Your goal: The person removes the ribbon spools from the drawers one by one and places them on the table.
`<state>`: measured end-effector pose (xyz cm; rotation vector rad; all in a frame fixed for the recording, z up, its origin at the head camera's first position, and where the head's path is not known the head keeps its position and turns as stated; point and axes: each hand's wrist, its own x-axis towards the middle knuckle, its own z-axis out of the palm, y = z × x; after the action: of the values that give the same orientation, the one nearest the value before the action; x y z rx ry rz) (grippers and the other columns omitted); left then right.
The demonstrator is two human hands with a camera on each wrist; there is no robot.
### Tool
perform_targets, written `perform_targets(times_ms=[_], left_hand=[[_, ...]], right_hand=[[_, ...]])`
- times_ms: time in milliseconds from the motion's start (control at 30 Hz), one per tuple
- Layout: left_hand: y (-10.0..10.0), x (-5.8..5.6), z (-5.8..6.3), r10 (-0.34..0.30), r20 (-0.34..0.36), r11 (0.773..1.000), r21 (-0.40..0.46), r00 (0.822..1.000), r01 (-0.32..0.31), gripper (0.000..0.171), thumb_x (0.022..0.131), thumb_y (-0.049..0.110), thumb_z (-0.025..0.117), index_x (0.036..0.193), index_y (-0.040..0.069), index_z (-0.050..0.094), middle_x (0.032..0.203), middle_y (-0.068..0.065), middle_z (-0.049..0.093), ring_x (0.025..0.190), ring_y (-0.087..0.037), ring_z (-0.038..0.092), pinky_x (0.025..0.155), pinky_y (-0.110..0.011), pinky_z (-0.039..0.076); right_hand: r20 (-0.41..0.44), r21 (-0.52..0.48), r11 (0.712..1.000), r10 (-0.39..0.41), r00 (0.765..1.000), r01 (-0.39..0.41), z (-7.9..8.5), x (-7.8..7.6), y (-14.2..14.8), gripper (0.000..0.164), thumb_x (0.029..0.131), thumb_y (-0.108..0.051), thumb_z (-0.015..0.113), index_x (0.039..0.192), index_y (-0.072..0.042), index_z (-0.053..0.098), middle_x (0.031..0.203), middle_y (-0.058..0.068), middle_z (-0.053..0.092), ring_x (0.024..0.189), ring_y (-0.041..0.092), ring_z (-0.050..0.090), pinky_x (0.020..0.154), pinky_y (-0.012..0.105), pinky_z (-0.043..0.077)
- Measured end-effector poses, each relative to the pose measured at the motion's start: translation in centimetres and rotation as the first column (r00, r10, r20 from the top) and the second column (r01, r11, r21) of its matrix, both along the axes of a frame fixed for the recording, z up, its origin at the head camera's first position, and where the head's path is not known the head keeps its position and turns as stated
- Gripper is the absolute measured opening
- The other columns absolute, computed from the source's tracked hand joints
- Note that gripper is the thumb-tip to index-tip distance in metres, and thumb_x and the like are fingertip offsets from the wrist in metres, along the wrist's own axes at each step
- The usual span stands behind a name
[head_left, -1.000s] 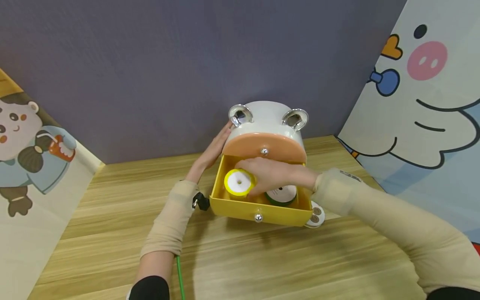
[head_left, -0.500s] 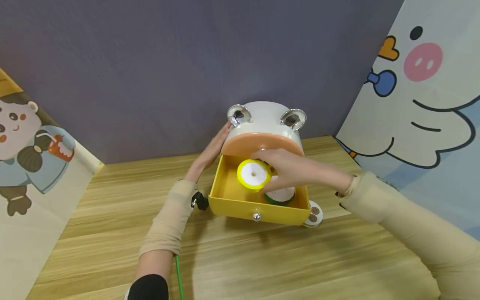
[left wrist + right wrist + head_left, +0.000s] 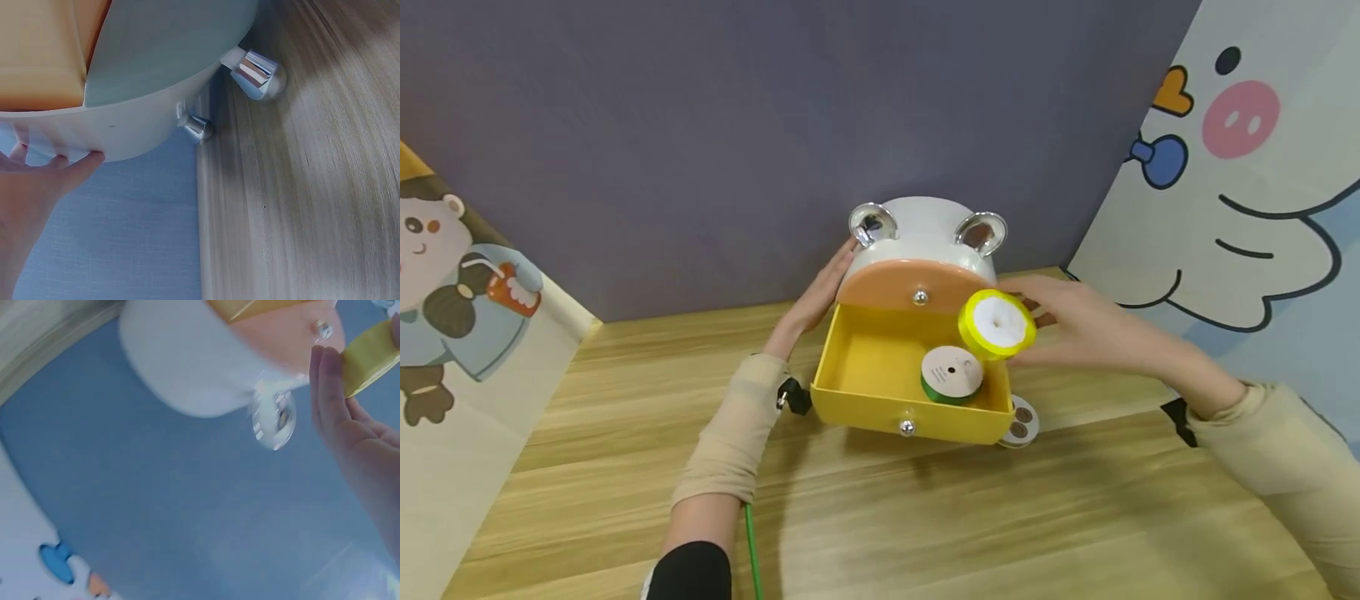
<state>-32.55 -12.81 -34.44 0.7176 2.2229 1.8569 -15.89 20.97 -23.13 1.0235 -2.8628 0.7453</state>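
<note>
My right hand [image 3: 1075, 325] grips a spool of yellow ribbon [image 3: 997, 323] by its edge, above the drawer's right side. In the right wrist view, fingers [image 3: 331, 387] press against the yellow spool [image 3: 372, 359]. A small white cabinet [image 3: 928, 221] with silver ears stands against the back wall. Its yellow drawer [image 3: 857, 410] is pulled out, and a green ribbon spool [image 3: 951, 372] with a pale label lies inside at the right. My left hand [image 3: 820, 296] rests along the cabinet's left side; the left wrist view shows fingertips [image 3: 90, 161] touching the white shell.
An orange upper drawer front [image 3: 887, 287] with a silver knob sits above the yellow one. A white disc with brown circles [image 3: 1021, 421] shows at the drawer's lower right. A green cable [image 3: 752, 550] runs beside my left forearm. Printed panels flank the wooden table [image 3: 925, 525].
My right hand has lifted the yellow ribbon spool from the drawer's left part and carried it rightward, uncovering the green spool. My left hand has stayed against the cabinet.
</note>
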Motion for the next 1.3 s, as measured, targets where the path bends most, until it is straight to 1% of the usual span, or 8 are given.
perform_targets(times_ms=[167, 333, 467, 567, 633, 800, 1033, 1300], left_hand=[[0.0, 0.5, 0.6, 0.007, 0.004, 1.0, -0.005, 1.0, -0.007, 0.055, 0.109, 0.036, 0.028, 0.161, 0.023, 0.013, 0.169, 0.0, 0.01, 0.157, -0.018, 0.004, 0.129, -0.043, 0.002], [0.1, 0.4, 0.4, 0.013, 0.027, 1.0, 0.009, 1.0, -0.013, 0.056, 0.109, 0.037, 0.028, 0.161, 0.022, 0.013, 0.169, -0.001, 0.011, 0.157, -0.017, 0.006, 0.13, -0.041, 0.004], [0.1, 0.4, 0.2, 0.014, 0.03, 1.0, -0.003, 0.999, -0.014, 0.055, 0.109, 0.037, 0.027, 0.161, 0.022, 0.013, 0.169, 0.0, 0.011, 0.157, -0.016, 0.006, 0.13, -0.04, 0.004], [0.1, 0.5, 0.3, 0.013, 0.025, 1.0, -0.011, 1.0, -0.013, 0.055, 0.109, 0.036, 0.027, 0.161, 0.023, 0.013, 0.169, 0.001, 0.009, 0.157, -0.016, 0.005, 0.13, -0.041, 0.004], [0.1, 0.5, 0.4, 0.016, 0.016, 1.0, -0.009, 1.0, -0.016, 0.055, 0.109, 0.036, 0.027, 0.161, 0.022, 0.013, 0.169, 0.0, 0.009, 0.157, -0.017, 0.006, 0.13, -0.041, 0.004], [0.2, 0.5, 0.7, 0.022, 0.012, 1.0, -0.008, 1.0, -0.022, 0.056, 0.109, 0.036, 0.027, 0.161, 0.021, 0.014, 0.169, -0.001, 0.009, 0.157, -0.018, 0.006, 0.13, -0.041, 0.004], [0.2, 0.7, 0.6, 0.019, 0.013, 1.0, -0.005, 1.0, -0.019, 0.056, 0.109, 0.036, 0.025, 0.161, 0.019, 0.013, 0.169, -0.004, 0.009, 0.157, -0.02, 0.006, 0.13, -0.042, 0.004], [0.1, -1.5, -1.6, 0.039, -0.016, 0.999, 0.017, 0.999, -0.039, 0.054, 0.109, 0.037, 0.024, 0.161, 0.023, 0.016, 0.169, 0.0, 0.012, 0.157, -0.016, 0.009, 0.13, -0.039, 0.005]], right_hand=[[-0.046, -0.011, 0.994, -0.105, 0.993, 0.104, -0.7, 1.4, 3.9, 0.077, 0.073, -0.022, 0.089, 0.138, -0.005, 0.051, 0.127, 0.011, 0.061, 0.106, 0.028, 0.064, 0.08, 0.039, 0.061], [-0.07, -0.003, 0.978, -0.21, 0.975, 0.21, -2.8, 2.3, 7.4, 0.08, 0.07, -0.017, 0.091, 0.137, -0.002, 0.051, 0.126, 0.013, 0.059, 0.101, 0.027, 0.063, 0.074, 0.031, 0.062], [-0.048, -0.016, 0.977, -0.215, 0.975, 0.215, -5.3, 2.7, 9.6, 0.076, 0.069, -0.016, 0.091, 0.134, -0.001, 0.053, 0.124, 0.014, 0.06, 0.097, 0.007, 0.062, 0.071, 0.027, 0.061], [-0.003, -0.04, 0.974, -0.223, 0.975, 0.223, -7.3, 2.9, 10.5, 0.073, 0.07, -0.017, 0.091, 0.133, -0.004, 0.055, 0.123, 0.011, 0.061, 0.095, -0.01, 0.054, 0.072, 0.023, 0.059], [0.025, -0.044, 0.969, -0.242, 0.97, 0.243, -8.5, 3.0, 11.0, 0.072, 0.071, -0.018, 0.09, 0.132, -0.003, 0.055, 0.122, 0.012, 0.06, 0.097, -0.007, 0.054, 0.072, 0.024, 0.059], [0.061, -0.009, 0.959, -0.283, 0.957, 0.284, -11.5, 3.2, 11.9, 0.074, 0.072, -0.023, 0.09, 0.132, 0.001, 0.054, 0.119, 0.017, 0.062, 0.097, 0.018, 0.062, 0.073, 0.035, 0.061], [0.064, 0.026, 0.959, -0.283, 0.957, 0.282, -15.3, 3.1, 12.6, 0.076, 0.067, -0.022, 0.092, 0.126, 0.009, 0.056, 0.115, 0.023, 0.063, 0.095, 0.034, 0.063, 0.073, 0.039, 0.061], [0.108, 0.07, 0.954, -0.299, 0.948, 0.293, -17.5, 3.1, 13.0, 0.08, 0.068, -0.026, 0.091, 0.126, 0.015, 0.053, 0.117, 0.03, 0.061, 0.099, 0.038, 0.063, 0.075, 0.042, 0.06]])
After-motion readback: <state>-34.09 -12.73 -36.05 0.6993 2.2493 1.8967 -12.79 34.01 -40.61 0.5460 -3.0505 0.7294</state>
